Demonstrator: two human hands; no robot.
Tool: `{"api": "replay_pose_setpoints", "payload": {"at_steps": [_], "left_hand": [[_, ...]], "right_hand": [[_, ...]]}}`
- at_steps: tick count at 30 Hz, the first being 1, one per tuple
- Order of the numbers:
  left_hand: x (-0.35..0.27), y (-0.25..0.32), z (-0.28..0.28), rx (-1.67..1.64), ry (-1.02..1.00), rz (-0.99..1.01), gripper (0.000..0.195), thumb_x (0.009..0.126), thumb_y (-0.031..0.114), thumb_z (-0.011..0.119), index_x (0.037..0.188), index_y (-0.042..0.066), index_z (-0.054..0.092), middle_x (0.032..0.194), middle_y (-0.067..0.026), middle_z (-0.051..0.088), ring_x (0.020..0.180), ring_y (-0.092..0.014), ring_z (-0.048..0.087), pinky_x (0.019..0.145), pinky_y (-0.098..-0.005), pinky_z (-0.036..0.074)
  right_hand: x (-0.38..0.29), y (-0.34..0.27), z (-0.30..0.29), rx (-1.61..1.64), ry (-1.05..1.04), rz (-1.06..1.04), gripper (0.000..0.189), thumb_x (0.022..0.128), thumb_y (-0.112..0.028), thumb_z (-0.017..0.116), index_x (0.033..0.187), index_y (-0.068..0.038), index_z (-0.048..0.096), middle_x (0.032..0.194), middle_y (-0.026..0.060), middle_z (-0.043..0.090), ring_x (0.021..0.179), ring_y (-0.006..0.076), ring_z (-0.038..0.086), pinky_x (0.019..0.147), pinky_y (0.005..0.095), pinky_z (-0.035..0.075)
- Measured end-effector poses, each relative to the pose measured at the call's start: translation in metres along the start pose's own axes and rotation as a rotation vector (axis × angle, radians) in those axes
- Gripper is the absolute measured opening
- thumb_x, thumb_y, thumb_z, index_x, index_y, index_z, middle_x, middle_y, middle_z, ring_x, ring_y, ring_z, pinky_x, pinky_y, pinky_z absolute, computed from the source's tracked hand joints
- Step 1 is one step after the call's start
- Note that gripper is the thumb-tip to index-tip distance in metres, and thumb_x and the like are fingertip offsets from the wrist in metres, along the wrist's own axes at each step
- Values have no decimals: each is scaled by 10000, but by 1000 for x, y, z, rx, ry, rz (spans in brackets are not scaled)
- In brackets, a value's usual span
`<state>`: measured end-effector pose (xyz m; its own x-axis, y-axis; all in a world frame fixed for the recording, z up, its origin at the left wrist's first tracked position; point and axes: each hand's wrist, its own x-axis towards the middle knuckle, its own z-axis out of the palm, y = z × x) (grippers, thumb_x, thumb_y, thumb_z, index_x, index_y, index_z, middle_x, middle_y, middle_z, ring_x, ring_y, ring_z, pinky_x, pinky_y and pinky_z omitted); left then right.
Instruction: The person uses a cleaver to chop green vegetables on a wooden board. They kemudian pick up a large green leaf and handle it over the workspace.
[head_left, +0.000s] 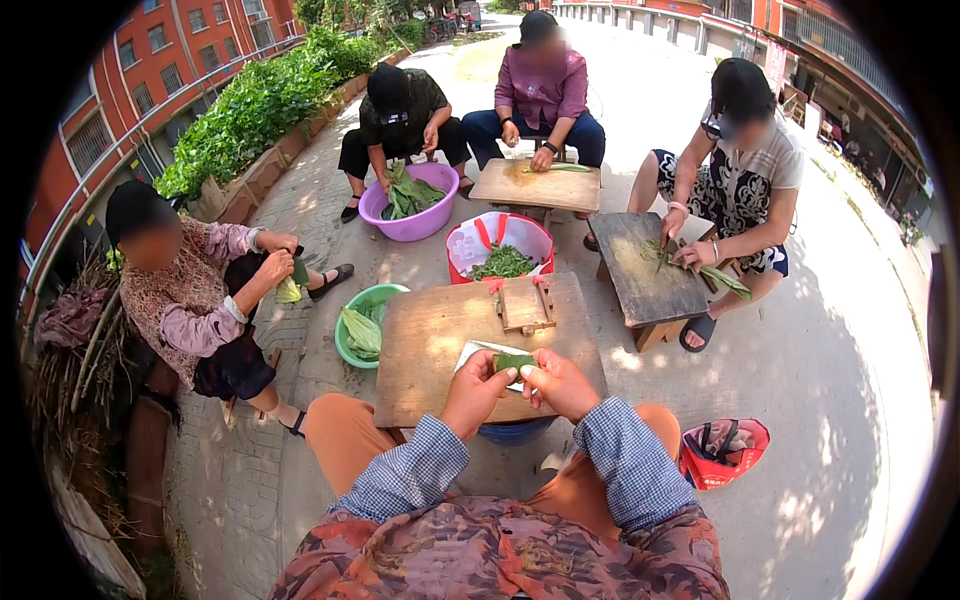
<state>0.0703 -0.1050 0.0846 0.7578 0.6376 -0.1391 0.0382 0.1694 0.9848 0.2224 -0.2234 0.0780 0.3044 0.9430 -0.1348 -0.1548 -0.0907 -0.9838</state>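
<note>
Between my two hands, above the near edge of a wooden board (420, 337), is a small piece of green leaf (513, 363). My left hand (478, 390) pinches its left end with thumb and fingers. At its right end, my right hand (559, 384) grips it the same way. Behind and under the hands lies a white flat thing (471, 348), mostly hidden, which I cannot name. A small wooden frame (526, 306) with red bits at its far corners rests on the far right part of the board.
Several people sit around, one cutting leaves with a knife on a dark board (637, 262). Nearby stand a green basin (346, 349), a purple basin (420, 225), a bag of chopped greens (499, 262), a light board (525, 187) and a red bag (720, 457).
</note>
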Motion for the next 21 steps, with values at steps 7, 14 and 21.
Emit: {"api": "replay_pose_setpoints", "payload": {"at_steps": [7, 14, 21], "left_hand": [[2, -8, -3, -9, -17, 73, 205, 1007, 90, 721, 1195, 46, 650, 1060, -24, 725, 929, -90, 656, 815, -263, 533], [-2, -1, -9, -17, -34, 44, 137, 1009, 124, 733, 1116, 50, 691, 996, -3, 708, 878, -67, 624, 782, -245, 506], [0, 3, -18, -5, 15, 4, 169, 1036, 167, 698, 1167, 61, 699, 925, 25, 683, 786, -58, 582, 721, -238, 476]], "right_hand": [[1, 1, -3, -43, -13, -2, 265, 1071, -141, 589, 1291, 6, 599, 821, -7, 619, 684, 64, 584, 591, 235, 505], [0, -1, -9, 18, 66, -9, 198, 1056, -168, 636, 1192, -25, 620, 827, -11, 628, 678, 59, 584, 581, 230, 502], [-4, -11, -3, -19, 75, 11, 161, 1052, -176, 652, 1127, -36, 625, 806, -11, 633, 661, 59, 569, 588, 223, 478]]}}
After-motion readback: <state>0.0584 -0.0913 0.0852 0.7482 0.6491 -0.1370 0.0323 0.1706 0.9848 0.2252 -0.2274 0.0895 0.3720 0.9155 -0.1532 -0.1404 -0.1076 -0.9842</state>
